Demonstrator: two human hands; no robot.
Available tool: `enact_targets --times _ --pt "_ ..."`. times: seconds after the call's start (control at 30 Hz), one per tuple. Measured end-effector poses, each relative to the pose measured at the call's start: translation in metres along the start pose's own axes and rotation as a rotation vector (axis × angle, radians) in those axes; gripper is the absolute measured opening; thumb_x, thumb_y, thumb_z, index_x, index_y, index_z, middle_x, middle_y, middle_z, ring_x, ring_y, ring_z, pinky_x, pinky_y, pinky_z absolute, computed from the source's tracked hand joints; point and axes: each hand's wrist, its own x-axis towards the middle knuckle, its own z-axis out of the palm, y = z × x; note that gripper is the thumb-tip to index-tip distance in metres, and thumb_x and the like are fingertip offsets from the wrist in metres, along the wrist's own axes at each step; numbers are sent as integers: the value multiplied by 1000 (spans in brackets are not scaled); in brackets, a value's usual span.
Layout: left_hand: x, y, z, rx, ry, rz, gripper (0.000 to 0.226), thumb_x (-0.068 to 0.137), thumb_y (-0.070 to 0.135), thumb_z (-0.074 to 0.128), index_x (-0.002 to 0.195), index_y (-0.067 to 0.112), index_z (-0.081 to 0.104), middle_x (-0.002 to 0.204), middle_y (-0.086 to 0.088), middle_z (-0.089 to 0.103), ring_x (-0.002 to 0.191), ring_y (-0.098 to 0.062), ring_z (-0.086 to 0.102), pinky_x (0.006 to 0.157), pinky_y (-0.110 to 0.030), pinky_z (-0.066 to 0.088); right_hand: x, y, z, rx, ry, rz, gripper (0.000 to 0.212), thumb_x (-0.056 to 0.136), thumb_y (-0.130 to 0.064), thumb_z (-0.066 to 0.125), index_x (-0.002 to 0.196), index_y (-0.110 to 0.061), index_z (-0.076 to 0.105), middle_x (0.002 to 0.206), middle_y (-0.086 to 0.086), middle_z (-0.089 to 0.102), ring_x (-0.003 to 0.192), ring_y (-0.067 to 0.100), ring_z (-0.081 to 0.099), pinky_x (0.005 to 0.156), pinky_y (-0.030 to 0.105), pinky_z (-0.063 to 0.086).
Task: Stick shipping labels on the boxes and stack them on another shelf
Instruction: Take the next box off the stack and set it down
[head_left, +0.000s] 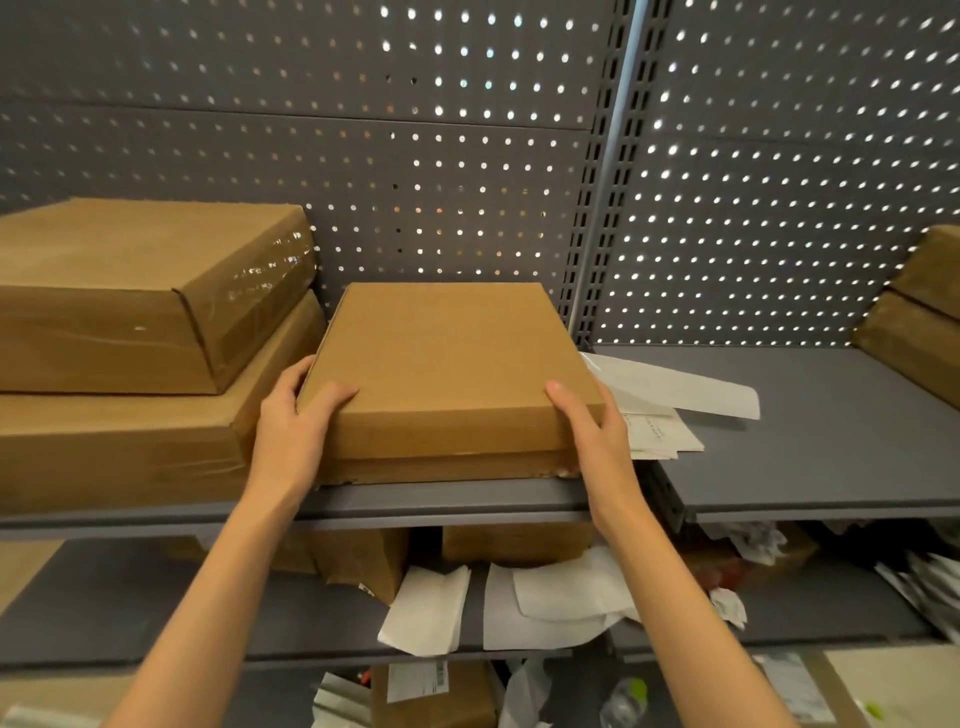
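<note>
A flat brown cardboard box (447, 364) lies on the grey upper shelf (457, 501), with another flat box (452, 467) under it. My left hand (293, 431) grips its near left corner, thumb on top. My right hand (592, 431) grips its near right corner, thumb on top too. No label shows on the box's top. White label sheets (670, 410) lie on the shelf just right of the box.
Two large taped boxes (130, 332) are stacked at the left. More boxes (919, 317) sit at the far right on the adjoining shelf (810, 441). Lower shelves hold boxes (519, 543), loose papers (550, 603) and wrappers. A perforated panel (467, 156) backs the shelves.
</note>
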Motion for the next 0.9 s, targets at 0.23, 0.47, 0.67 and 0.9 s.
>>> enact_targets --times 0.23,0.47,0.67,0.9 --pt "3 4 -1 -35 26 -10 57 87 25 60 140 22 40 138 3 42 113 -8 37 91 -27 30 3 -4 -7 -108 -55 13 53 88 -42 57 137 -32 40 107 -25 52 94 -8 51 64 12 43" --pt "5 24 -2 426 27 369 41 86 24 63 127 22 55 128 2 55 119 -17 48 100 -37 37 8 -11 -17 -483 7 -135 60 83 -59 53 135 -29 47 119 -14 56 103 5 54 81 21 45" --pt "10 48 23 762 27 671 29 87 25 59 112 13 64 105 -7 66 96 -28 59 80 -37 43 17 -22 -19 -741 203 -278 45 88 -55 50 120 -24 60 111 -5 64 98 13 58 87 41 50" --pt "8 63 65 794 -42 846 22 86 25 60 101 10 66 92 -8 67 86 -30 60 70 -34 41 21 -30 -34 -759 235 -361 27 92 -41 51 106 -23 65 103 -9 67 96 9 60 86 40 51"
